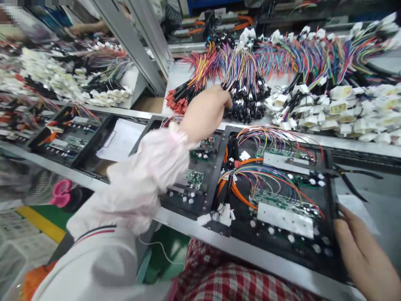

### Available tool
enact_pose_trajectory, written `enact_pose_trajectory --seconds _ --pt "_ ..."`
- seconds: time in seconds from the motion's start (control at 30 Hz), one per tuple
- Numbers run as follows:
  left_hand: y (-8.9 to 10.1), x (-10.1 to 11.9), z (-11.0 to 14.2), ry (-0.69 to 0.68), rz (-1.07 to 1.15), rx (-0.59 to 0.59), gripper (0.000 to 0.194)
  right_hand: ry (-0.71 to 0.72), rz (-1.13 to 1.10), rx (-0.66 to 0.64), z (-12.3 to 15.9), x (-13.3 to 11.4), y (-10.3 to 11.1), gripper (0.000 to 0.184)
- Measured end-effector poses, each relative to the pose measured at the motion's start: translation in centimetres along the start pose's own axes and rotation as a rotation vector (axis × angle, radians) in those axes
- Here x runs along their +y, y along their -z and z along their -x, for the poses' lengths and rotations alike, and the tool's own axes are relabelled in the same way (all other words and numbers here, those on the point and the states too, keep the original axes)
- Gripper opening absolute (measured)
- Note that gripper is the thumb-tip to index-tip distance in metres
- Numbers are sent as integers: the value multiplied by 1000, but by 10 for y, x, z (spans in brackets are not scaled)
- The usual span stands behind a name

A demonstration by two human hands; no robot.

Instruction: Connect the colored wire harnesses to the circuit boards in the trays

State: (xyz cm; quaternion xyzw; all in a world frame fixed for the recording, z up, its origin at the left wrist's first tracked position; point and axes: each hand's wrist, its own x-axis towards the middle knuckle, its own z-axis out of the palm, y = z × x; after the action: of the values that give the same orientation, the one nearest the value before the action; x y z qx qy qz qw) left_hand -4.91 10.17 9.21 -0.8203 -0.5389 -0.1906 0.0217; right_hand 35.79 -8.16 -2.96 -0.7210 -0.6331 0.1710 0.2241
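My left hand [206,110] reaches across to the wire harnesses [246,79] on the shelf behind the line. Its fingers curl down at the harnesses' black connectors [247,106], and whatever lies between the fingertips is hidden. At the right, my right hand [365,251] grips the side edge of a black tray [329,184]. Inside this tray are two circuit boards with long metal plates, an upper board [286,163] and a lower board [285,219]. Orange cables [239,194] and thin coloured wires [275,171] arch over them. White connectors [224,215] hang at the tray's left corner.
Black-handled pliers [354,186] lie right of the tray. Further left along the line, another tray holds a white paper sheet [120,140]. Red connectors [177,102] and white connectors [338,108] cover the shelf. A metal post [125,46] rises at back left; another person's arm [87,28] is beyond.
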Motion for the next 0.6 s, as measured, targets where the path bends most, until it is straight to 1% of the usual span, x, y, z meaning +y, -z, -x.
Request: enact_pose_trajectory --seconds 0.03,0.07,0.13,0.17,0.23,0.27,0.33,0.4,0.47,0.5,0.57,0.6 --pt "-13 -14 -24 -7 -29 -61 32 -59 -13 -24 2 12 -4 50" --pt "-28 -25 -47 -14 -43 -92 33 -96 -34 -41 3 20 -8 48" --pt "-57 -37 -86 -38 -67 -155 27 -123 -41 -12 7 27 -14 46" --pt "-71 -38 -103 -61 -76 -190 24 -113 -37 4 8 27 -16 45" --pt "-93 -31 -127 -139 -85 -243 26 -91 -22 29 9 22 -15 46" --pt "-103 -26 -136 -177 -90 -261 27 -93 -18 32 9 17 -14 46" --pt "-119 -16 -149 -227 -101 -301 28 -149 -23 2 8 3 -9 50" --pt "-131 -13 -157 -265 -118 -314 23 -252 -31 -55 7 -14 -4 61" --pt "-140 -17 -165 -299 -111 -274 12 -333 -33 -99 5 -30 0 71" --pt "-142 -20 -169 -306 -92 -226 9 -352 -33 -105 4 -37 1 74" --pt "-139 -27 -175 -281 -49 -151 16 -354 -22 -106 2 -44 3 76" --pt "-133 -29 -176 -242 -21 -71 26 -349 -10 -103 1 -46 3 76"
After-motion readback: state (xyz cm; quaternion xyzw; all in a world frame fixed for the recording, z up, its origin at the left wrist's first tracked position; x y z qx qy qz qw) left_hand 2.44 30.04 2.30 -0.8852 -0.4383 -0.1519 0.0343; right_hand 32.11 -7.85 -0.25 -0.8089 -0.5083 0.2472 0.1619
